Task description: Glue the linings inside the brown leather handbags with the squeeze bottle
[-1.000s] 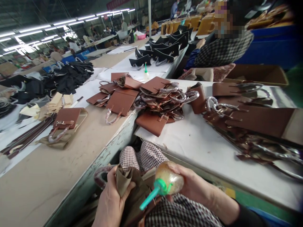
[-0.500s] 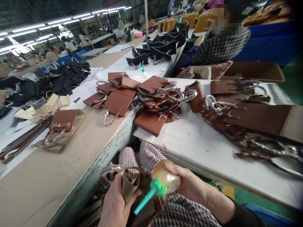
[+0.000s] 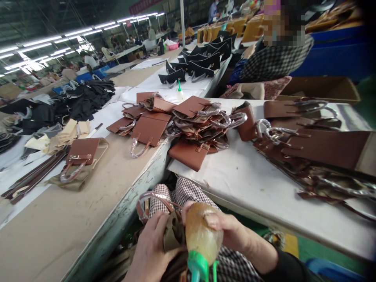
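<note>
While our right hand (image 3: 232,231) holds the green-capped squeeze bottle (image 3: 205,231) tipped downward, our left hand (image 3: 151,244) grips olive lining (image 3: 174,234).
From the head view, a plastic-wrapped brown bag handle (image 3: 143,198) arches over our checked lap (image 3: 189,192), left of the bottle; we judge this a glue-dispensing step, though the teal nozzle (image 3: 196,276) runs out of frame. The next move seems to call for a gentle squeeze with the lining held steady.
</note>
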Tool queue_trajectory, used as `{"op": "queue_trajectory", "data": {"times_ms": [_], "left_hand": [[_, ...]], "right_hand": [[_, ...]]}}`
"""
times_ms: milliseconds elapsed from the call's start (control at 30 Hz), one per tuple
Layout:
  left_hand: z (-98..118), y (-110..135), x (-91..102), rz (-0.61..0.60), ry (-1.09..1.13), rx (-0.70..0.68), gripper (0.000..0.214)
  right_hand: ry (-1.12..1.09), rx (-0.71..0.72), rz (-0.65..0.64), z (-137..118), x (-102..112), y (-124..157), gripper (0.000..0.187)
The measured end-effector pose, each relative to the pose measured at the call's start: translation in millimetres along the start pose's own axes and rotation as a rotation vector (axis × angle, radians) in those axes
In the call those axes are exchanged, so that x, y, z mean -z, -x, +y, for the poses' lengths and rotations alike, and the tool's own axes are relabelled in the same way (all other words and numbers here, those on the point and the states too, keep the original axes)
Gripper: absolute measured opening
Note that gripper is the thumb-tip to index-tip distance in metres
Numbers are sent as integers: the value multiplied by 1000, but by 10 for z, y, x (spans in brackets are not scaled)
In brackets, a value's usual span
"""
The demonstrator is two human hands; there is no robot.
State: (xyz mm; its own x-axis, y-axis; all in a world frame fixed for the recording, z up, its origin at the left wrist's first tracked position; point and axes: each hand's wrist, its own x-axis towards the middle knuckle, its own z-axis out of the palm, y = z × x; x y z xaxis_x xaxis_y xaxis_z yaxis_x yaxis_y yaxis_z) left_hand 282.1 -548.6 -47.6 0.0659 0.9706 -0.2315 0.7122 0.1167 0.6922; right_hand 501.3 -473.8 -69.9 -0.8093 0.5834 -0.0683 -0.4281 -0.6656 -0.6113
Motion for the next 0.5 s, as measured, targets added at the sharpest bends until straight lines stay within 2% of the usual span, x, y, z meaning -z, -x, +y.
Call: {"op": "queue_trajectory", "data": {"times_ms": [133,200,267,300,400,500], "left_hand": [[46,-1,27,-66,126,-7,15],[9,-4,50,-78,180,-39,11],[-87,-5,92,-56,187,-38,9],[-151,-2,125,-39,197,-14,11],[-356,30,285,30,293,98,24],[-498,92,538,162,465,187,35]], "right_hand": [[27,23,-11,-48,-4,1,50],[50,26,-18,-107,46,47,51],[30,64,33,-214,143,118,52],[6,100,96,-278,201,161,52],[-58,157,427,-440,340,291,49],[-68,137,653,-469,313,369,52]]}}
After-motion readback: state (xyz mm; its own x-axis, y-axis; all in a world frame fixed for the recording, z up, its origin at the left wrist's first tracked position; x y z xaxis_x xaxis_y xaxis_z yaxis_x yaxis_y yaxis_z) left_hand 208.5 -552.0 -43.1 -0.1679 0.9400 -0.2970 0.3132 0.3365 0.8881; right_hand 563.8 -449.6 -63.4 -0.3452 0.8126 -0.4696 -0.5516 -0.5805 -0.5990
